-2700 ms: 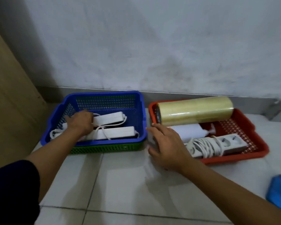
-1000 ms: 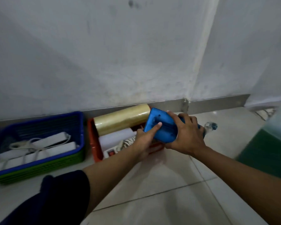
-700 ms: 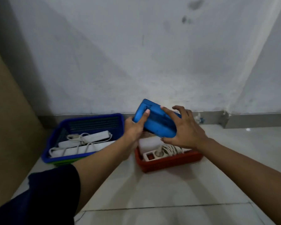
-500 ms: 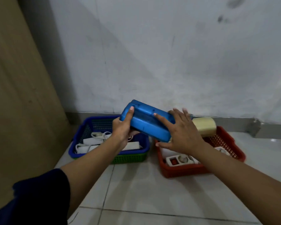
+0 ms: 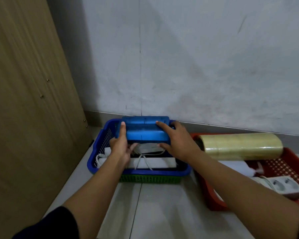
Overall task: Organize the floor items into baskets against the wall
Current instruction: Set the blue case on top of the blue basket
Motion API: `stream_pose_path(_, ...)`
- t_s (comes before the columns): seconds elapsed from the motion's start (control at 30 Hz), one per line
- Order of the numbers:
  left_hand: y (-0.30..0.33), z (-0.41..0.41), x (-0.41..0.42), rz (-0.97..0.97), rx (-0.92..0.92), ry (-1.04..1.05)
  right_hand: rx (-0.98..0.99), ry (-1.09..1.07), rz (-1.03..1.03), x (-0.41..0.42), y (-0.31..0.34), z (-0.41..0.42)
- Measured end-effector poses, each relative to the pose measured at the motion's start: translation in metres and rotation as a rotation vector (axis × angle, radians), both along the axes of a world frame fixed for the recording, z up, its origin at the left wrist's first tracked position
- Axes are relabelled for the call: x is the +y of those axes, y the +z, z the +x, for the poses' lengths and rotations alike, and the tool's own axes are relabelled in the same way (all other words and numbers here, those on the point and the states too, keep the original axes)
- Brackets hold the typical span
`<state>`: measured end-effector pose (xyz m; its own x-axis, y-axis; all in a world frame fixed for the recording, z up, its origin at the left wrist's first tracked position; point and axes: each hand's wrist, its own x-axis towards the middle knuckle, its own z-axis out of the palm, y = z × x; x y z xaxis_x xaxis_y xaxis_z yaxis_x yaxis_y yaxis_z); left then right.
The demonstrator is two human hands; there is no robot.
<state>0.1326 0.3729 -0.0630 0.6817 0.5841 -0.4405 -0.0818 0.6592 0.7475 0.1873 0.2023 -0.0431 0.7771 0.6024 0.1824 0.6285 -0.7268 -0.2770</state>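
Observation:
A blue plastic case is held level over the back of the blue basket, which sits nested in a green basket against the wall. My left hand grips the case's left end from below, thumb on top. My right hand grips its right end, fingers over the top edge. White power strips with cords lie in the blue basket under the case.
A red basket stands to the right with a roll of clear tape, a white roll and a white socket strip. A wooden panel rises on the left. White tile floor lies in front.
Both hands picked up the blue case from the floor at the right and carried it left. It now sits level and lower over the blue basket.

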Motion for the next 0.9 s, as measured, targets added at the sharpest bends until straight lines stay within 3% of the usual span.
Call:
stream_pose_path(0.13,-0.019,0.018,0.017,-0.054,0.012,0.045,0.067,-0.067,-0.002,0.036,-0.025,0.024)
stream_pose_path(0.27,-0.033,0.025,0.022,-0.03,0.072,-0.08,0.158,-0.151,0.069,0.053,-0.056,0.03)
stream_pose_path(0.5,-0.029,0.03,0.012,0.05,0.183,-0.154,0.218,-0.05,-0.016,0.044,-0.071,0.027)
stream_pose_path(0.7,-0.011,0.034,-0.038,0.487,0.304,-0.327,0.228,-0.005,-0.237,-0.005,-0.049,0.003)
stream_pose_path(0.9,0.033,0.033,-0.131,0.742,0.191,-0.589,0.029,-0.094,-0.371,-0.137,0.011,-0.031)
